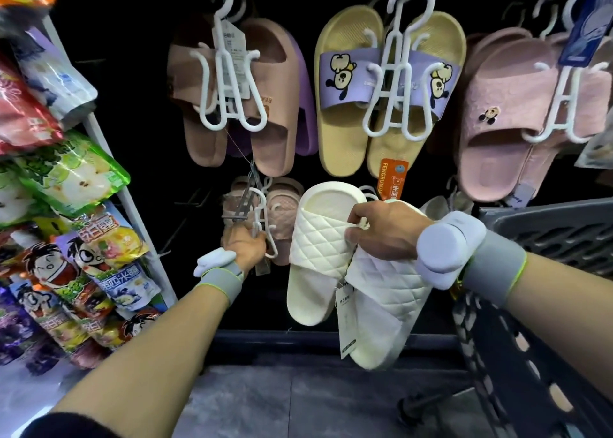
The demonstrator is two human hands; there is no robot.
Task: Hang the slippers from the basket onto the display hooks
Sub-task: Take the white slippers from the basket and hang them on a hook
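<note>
Apparently right hand (386, 230) pinches quilted cream slippers (335, 258); left hand (247, 247) grips white hanger (262, 218).

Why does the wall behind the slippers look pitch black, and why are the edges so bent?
Head view: the backing panel is underexposed, while the white slippers in the right hand are brightly lit; the wide-angle lens bows the shelf post; the snack bags at upper left are blurred.
</note>
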